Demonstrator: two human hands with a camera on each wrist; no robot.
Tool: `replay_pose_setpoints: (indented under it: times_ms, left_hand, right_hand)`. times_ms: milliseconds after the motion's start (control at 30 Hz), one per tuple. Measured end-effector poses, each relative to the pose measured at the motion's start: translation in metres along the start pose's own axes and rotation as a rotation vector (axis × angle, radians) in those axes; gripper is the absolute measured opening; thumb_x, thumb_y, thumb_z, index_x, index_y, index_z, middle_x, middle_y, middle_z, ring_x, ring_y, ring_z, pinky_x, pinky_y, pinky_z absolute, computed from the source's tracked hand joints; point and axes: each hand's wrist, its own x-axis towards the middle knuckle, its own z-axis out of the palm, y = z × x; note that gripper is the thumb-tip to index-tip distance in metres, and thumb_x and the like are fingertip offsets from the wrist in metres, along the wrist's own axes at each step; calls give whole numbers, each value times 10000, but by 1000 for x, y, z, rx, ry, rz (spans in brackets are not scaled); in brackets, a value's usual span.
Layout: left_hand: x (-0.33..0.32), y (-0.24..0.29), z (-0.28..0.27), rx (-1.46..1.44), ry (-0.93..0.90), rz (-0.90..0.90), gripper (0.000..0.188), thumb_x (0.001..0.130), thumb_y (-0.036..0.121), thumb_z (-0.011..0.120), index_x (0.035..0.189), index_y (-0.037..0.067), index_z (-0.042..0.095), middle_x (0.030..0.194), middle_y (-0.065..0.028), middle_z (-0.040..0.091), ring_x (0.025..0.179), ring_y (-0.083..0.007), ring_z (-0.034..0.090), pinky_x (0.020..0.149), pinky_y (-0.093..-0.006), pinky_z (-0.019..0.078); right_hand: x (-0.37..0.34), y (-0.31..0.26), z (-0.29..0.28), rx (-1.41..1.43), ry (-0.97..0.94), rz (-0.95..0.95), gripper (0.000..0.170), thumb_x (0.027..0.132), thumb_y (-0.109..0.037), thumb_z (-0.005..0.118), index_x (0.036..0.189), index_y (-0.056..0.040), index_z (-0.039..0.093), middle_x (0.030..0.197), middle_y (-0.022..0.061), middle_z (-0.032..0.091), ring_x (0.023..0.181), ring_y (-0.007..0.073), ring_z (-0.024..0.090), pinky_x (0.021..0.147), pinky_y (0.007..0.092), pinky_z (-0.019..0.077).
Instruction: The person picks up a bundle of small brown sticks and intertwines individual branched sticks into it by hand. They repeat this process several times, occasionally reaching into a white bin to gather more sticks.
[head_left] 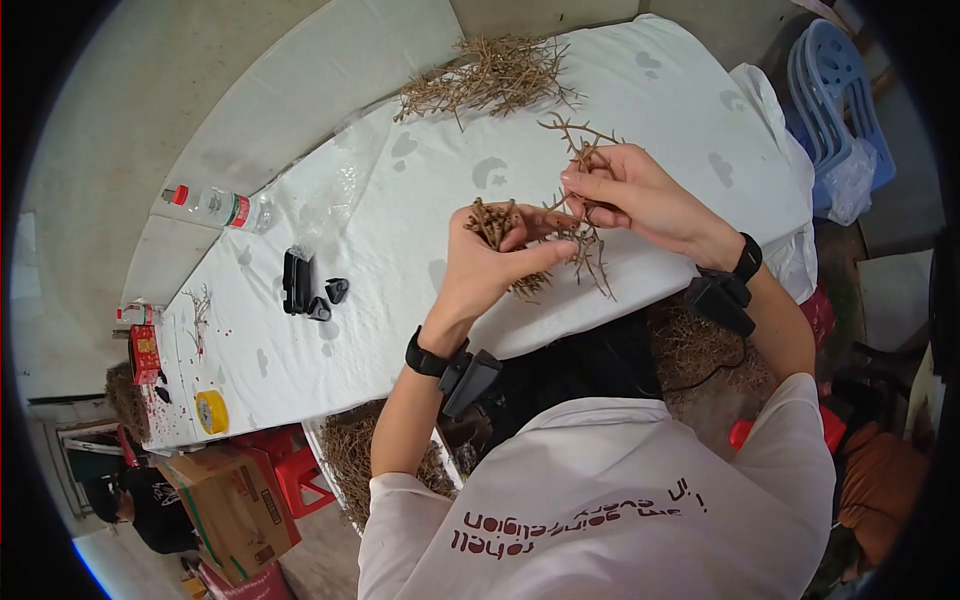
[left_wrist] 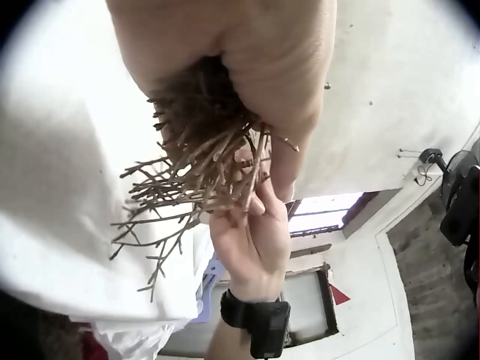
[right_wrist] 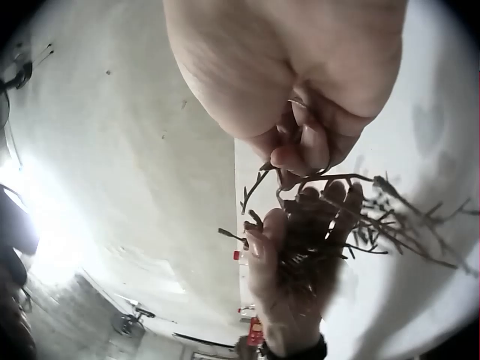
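Observation:
In the head view my left hand (head_left: 478, 270) grips a bundle of thin brown dry twigs (head_left: 492, 222), its thumb reaching across toward the right. The left wrist view shows the branching ends of this bundle (left_wrist: 214, 169) fanning out below the palm. Just to the right, my right hand (head_left: 650, 200) pinches a forked twig (head_left: 583, 148) between thumb and fingers. Seen from the right wrist, that twig (right_wrist: 341, 178) crosses close over the left hand's fingers. Both hands are above the front edge of the table, fingertips near each other.
A heap of similar twigs (head_left: 490, 78) lies at the back of the white-covered table (head_left: 400, 230). On the left are a plastic bottle (head_left: 225, 208), a black case (head_left: 296, 282) and a roll of yellow tape (head_left: 211, 411). More twigs (head_left: 375, 450) fill a container below the edge. Blue stools (head_left: 835, 100) stand right.

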Motion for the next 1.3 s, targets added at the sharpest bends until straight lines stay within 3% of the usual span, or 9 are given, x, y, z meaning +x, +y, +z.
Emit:
replay_pose_setpoints:
  times_ms: [200, 367, 467, 567, 633, 733, 900, 1133, 1300]
  left_hand:
    - [-1, -6, 4, 211, 56, -126, 107, 792, 8, 815, 818, -20, 716, 699, 55, 576, 625, -24, 415, 576, -200, 379]
    - [-3, -13, 0, 234, 87, -28, 82, 819, -9, 781, 853, -20, 707, 670, 51, 560, 628, -32, 430, 563, -214, 374]
    - [-5, -15, -1, 303, -7, 75, 55, 854, -22, 735, 863, -20, 681, 655, 33, 553, 635, -43, 468, 552, -232, 383]
    - [-8, -11, -8, 384, -136, 17, 100, 889, -33, 702, 827, -23, 623, 679, 3, 545, 647, -68, 520, 602, -243, 443]
    - [-10, -7, -12, 421, -200, -12, 133, 906, -39, 685, 810, -24, 594, 691, -12, 541, 653, -81, 545, 627, -248, 473]
    - [-16, -4, -13, 106, -201, -154, 238, 927, 13, 703, 772, -3, 522, 650, 5, 539, 621, -53, 508, 537, -242, 390]
    - [-16, -5, -17, 16, -156, -226, 273, 947, 26, 692, 770, 10, 486, 645, 10, 519, 602, -56, 488, 533, -238, 381]
    - [-21, 9, -24, 266, -419, -116, 170, 896, 15, 719, 840, -30, 565, 623, -35, 508, 567, -87, 426, 516, -263, 378]
    - [-28, 23, -32, 409, -556, -236, 150, 861, 20, 733, 919, -49, 613, 616, -111, 521, 548, -125, 407, 515, -283, 386]
  right_hand:
    - [0, -2, -3, -246, 21, -4, 157, 986, -173, 663, 993, -22, 621, 818, 12, 655, 634, 33, 521, 557, 188, 405]
    - [-4, 0, -4, -314, -63, -49, 148, 930, -93, 713, 985, -13, 601, 813, 22, 668, 718, 39, 600, 628, 192, 464]
    - [-5, 9, -3, -302, -143, -62, 166, 901, -50, 730, 965, -15, 581, 803, 25, 668, 748, 42, 622, 659, 193, 480]
    - [-7, 12, -1, -204, -236, 12, 190, 889, -26, 728, 925, -24, 542, 808, 31, 671, 752, 50, 630, 692, 197, 492]
    - [-7, 11, 0, -221, -271, 41, 201, 884, -24, 732, 920, -27, 535, 792, 21, 655, 740, 48, 619, 680, 200, 484]
    - [-10, 5, 1, -257, -337, 99, 223, 875, -21, 739, 912, -33, 520, 761, 0, 623, 717, 45, 598, 657, 205, 468]
    - [-12, -4, 9, -318, -373, 101, 215, 879, -9, 724, 917, -26, 513, 707, -35, 526, 662, 42, 497, 606, 233, 413]
    - [-22, -11, 18, -455, -448, 145, 202, 874, 16, 699, 899, -4, 499, 678, -9, 480, 637, 74, 442, 592, 265, 393]
    - [-26, -20, 19, -696, -471, 66, 210, 850, 37, 689, 859, 17, 480, 666, 45, 474, 614, 129, 458, 598, 300, 406]
